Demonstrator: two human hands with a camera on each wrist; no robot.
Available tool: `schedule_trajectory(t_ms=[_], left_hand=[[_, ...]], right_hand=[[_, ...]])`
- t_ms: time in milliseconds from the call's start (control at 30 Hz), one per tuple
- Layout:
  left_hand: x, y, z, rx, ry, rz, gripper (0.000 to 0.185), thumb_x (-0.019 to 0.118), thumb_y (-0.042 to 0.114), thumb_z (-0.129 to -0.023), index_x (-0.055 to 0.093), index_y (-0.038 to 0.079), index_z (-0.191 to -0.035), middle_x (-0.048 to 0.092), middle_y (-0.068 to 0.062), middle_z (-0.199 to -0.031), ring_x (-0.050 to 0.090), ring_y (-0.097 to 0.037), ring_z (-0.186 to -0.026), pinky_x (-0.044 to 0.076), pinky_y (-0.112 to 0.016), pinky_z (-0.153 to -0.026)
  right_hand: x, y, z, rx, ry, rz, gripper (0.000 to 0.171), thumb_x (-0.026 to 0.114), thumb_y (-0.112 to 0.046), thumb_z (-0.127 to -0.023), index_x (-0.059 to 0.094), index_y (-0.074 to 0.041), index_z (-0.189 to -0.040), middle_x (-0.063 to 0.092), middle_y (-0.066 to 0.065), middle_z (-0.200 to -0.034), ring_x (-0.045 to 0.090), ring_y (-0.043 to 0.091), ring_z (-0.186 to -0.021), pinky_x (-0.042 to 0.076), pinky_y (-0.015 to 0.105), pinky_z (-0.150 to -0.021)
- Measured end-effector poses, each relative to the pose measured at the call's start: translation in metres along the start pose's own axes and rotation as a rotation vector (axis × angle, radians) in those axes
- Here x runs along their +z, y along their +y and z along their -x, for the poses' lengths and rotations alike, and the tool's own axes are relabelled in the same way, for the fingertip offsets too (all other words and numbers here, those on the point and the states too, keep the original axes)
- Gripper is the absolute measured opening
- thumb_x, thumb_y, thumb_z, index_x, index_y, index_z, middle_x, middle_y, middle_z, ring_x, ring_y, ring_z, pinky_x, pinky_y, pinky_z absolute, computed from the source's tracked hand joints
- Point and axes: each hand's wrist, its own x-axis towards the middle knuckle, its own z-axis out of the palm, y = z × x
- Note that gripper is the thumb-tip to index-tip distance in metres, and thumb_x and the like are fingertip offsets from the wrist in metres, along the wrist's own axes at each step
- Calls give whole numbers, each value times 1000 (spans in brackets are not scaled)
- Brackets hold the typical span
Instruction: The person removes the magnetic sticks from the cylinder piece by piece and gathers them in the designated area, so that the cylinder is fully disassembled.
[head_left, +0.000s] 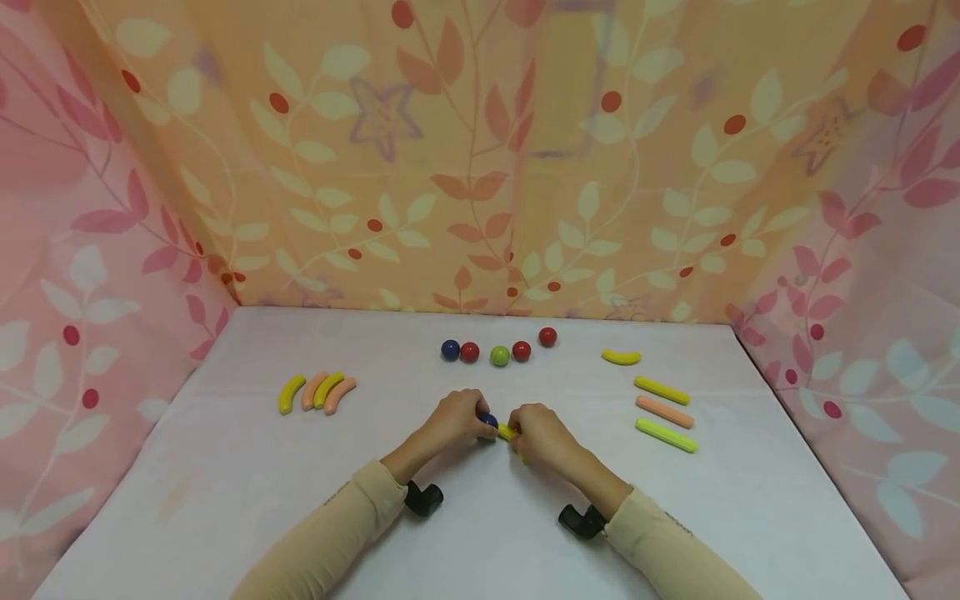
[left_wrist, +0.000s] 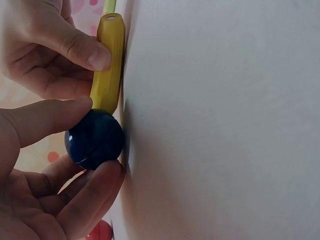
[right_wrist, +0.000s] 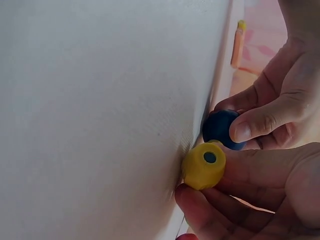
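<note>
Your white table [head_left: 225, 467] carries everything. Your left hand [head_left: 450, 422] pinches a dark blue ball [left_wrist: 94, 138] between thumb and fingers at table centre; your right hand [head_left: 542, 435] grips a yellow stick [left_wrist: 107, 65], thumb curled on it, its end touching the ball. Both sit on the table. Right side: three straight sticks [head_left: 663, 412] and a curved yellow piece [head_left: 621, 357]. Left: four curved pieces [head_left: 317, 392]. Behind: a row of five balls [head_left: 498, 350].
</note>
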Motion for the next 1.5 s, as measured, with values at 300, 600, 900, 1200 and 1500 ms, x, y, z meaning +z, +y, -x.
schedule_trajectory(t_ms=[300, 600, 900, 1200, 1500], left_hand=[[-1, 0, -2, -20, -11, -4, 29, 83, 21, -77, 65, 7, -94, 63, -4, -86, 54, -18, -77, 48, -26, -67], [-5, 0, -6, -34, -47, 8, 29, 83, 22, -77, 65, 7, -95, 63, -4, -87, 55, -18, -79, 49, -28, -71], [-23, -17, -10, -68, -60, 10, 30, 83, 25, -77, 65, 8, -96, 63, -4, -90, 56, -18, -81, 48, -28, -71], [-64, -47, -20, -86, 83, 92, 34, 78, 24, -82, 66, 4, -107, 66, -11, -103, 59, -23, -94, 50, -36, -83], [-92, -78, -41, -116, 180, 173, 43, 74, 25, -86, 61, 1, -119, 65, -18, -116, 60, -29, -104, 51, -38, -89]], right_hand=[[-2, -1, -1, 18, -24, -24, 7, 74, -3, -81, 72, -1, -87, 65, 3, -76, 53, 15, -71, 52, 33, -72], [-5, -1, -3, 29, -32, -51, 10, 77, -2, -79, 71, -1, -87, 65, 4, -80, 53, 16, -75, 51, 33, -74], [0, -4, -1, 22, -33, -19, 9, 76, -2, -80, 72, -1, -88, 67, 5, -84, 55, 16, -76, 54, 37, -79], [1, 0, 2, 5, -23, -25, 11, 76, -3, -79, 72, -1, -89, 66, 5, -84, 55, 16, -76, 53, 36, -77], [0, -1, 0, 18, -34, -48, 17, 77, -2, -77, 73, -1, -94, 64, 4, -84, 52, 16, -76, 50, 31, -72]])
